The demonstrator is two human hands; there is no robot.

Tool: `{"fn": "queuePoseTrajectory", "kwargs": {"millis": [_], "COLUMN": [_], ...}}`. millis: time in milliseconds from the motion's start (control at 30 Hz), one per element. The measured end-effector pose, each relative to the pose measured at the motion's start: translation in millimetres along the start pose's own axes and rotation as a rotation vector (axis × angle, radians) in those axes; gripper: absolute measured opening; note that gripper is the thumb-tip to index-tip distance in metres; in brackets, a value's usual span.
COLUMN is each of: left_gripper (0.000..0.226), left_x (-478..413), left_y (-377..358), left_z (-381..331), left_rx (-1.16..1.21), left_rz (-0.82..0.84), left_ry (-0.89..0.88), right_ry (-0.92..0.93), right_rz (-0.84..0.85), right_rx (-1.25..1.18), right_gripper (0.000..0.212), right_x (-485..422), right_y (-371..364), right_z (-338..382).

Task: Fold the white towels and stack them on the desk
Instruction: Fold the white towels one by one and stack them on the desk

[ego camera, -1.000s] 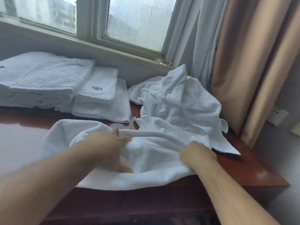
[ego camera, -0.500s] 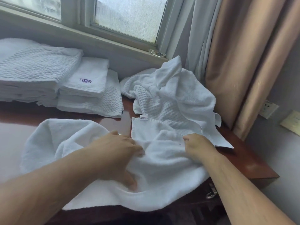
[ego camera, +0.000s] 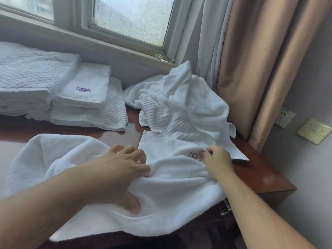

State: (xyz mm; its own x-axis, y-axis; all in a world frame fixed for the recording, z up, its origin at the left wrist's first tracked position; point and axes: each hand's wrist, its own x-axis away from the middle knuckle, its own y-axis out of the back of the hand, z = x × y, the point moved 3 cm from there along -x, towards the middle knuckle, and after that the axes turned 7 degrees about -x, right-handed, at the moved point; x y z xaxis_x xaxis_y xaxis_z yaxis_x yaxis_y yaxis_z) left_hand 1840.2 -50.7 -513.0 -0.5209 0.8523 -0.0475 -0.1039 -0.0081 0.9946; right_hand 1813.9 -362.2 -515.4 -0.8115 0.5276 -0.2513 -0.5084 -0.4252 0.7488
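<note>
A rumpled white towel (ego camera: pixel 168 200) lies spread over the front of the dark wooden desk (ego camera: pixel 265 178), its near edge hanging over the desk's front. My left hand (ego camera: pixel 122 169) grips a bunched fold at its middle, fingers curled into the cloth. My right hand (ego camera: pixel 217 160) pinches the towel next to a purple embroidered logo. Behind it lies a heap of unfolded white towels (ego camera: pixel 179 108). Folded white towels are stacked at the back left: a small stack with a purple logo (ego camera: pixel 86 92) and a taller waffle-weave stack (ego camera: pixel 30 81).
A window sill (ego camera: pixel 115 42) runs behind the desk, with a small clear object (ego camera: pixel 164 58) on it. White and beige curtains (ego camera: pixel 251 60) hang at the right. Wall sockets (ego camera: pixel 285 117) sit right of the desk's end.
My right hand has shifted to the cloth by the purple logo, which has come into sight, and pinches it there. My left hand has moved slightly right, still bunching the towel. The view has tilted.
</note>
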Motion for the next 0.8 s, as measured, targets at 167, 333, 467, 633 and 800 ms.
{"fn": "queuePoseTrajectory", "kwargs": {"millis": [167,333,467,633,800], "left_gripper": [0.092,0.087,0.049,0.052,0.089], "left_x": [5.9,5.5,-2.6,7.7,36.1], "left_y": [4.6,17.5,21.3,20.8,3.3], "left_z": [-0.6,0.1,9.4,61.1,90.5], "left_rx": [0.000,0.116,0.037,-0.069,0.027], "left_rz": [-0.063,-0.037,0.101,0.367,0.306], "left_ry": [0.046,0.212,0.291,0.462,0.545], "right_ry": [-0.141,0.151,0.380,0.262,0.347], "right_rz": [-0.213,-0.180,0.333,0.472,0.686], "right_rx": [-0.030,0.141,-0.084,0.287,0.486], "right_gripper": [0.024,0.029,0.020,0.047,0.060], "right_x": [-9.1,-0.6,27.5,36.1,54.4], "right_y": [11.9,3.9,-26.1,-40.1,-84.8], "right_z": [-3.6,31.0,70.8,87.5,133.4]}}
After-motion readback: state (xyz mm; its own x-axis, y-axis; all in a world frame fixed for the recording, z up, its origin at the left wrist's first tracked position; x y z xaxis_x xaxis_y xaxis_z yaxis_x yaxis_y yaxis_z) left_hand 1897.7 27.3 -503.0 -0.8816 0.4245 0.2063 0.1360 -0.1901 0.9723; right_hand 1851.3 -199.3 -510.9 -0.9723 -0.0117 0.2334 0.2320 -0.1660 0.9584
